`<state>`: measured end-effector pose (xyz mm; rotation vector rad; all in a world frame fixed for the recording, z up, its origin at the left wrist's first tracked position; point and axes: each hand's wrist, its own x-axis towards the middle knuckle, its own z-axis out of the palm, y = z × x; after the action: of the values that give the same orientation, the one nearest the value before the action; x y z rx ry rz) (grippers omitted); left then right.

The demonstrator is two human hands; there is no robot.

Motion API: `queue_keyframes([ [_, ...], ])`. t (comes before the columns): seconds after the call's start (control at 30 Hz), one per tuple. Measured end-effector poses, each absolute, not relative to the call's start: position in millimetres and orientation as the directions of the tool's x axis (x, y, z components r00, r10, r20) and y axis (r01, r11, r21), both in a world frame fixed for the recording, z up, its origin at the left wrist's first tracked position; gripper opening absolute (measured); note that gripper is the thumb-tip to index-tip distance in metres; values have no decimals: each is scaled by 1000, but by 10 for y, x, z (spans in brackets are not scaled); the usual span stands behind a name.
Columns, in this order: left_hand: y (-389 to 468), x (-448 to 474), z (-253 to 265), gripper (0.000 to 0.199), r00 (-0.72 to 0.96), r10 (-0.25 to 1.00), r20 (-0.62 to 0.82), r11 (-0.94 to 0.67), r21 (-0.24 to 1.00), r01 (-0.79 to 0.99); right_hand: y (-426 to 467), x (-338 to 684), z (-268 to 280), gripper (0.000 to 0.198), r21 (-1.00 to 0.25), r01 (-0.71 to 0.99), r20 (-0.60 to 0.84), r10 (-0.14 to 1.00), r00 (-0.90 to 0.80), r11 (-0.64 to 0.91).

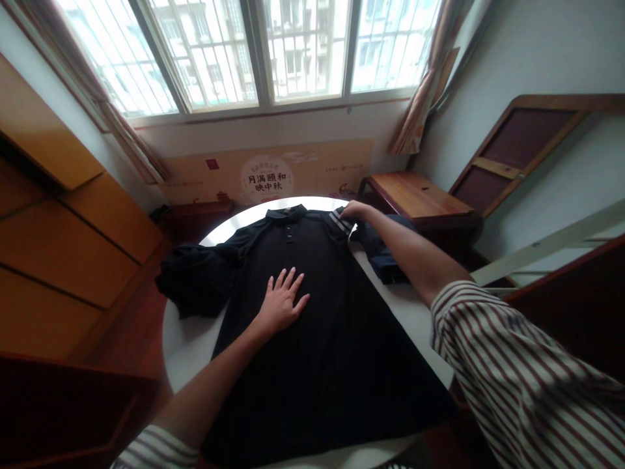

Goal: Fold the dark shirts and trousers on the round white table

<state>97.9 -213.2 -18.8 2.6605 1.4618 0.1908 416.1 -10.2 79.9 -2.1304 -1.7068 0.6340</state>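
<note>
A black polo shirt [317, 352] lies spread flat over a round white table [188, 348], its collar at the far side and its hem hanging near the front edge. My left hand [283, 303] rests flat on the shirt's chest, fingers spread. At the far right, my right hand [355, 212] is closed on the shirt's right-side sleeve, close to the white stripes of its cuff. The fingertips of that hand are partly hidden.
Dark bunched cloth [193, 280] sits at the table's left edge, beside the shirt. Folded navy cloth [383, 254] lies to the right, under my right forearm. Beyond are a wooden side table [420, 195], a barred window [307, 52] and wooden cabinets [58, 247].
</note>
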Motion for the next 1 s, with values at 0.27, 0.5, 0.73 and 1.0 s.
queue_keyframes([
  [0.27,-2138,979,-184,68,539,839,70,-543,151,826,-289,4486,1089,23,-569,775,-45,951,305,-275],
  [0.5,-2137,979,-177,66,536,841,69,-540,154,828,-337,4556,995,19,-354,852,-145,922,358,-386],
  [0.73,-2168,1000,-165,65,522,852,44,-523,146,840,-209,4325,952,59,-133,948,11,956,292,-288],
  [1.0,-1613,963,245,44,591,805,45,-577,288,764,161,3833,731,27,-260,965,-16,1000,2,-6],
])
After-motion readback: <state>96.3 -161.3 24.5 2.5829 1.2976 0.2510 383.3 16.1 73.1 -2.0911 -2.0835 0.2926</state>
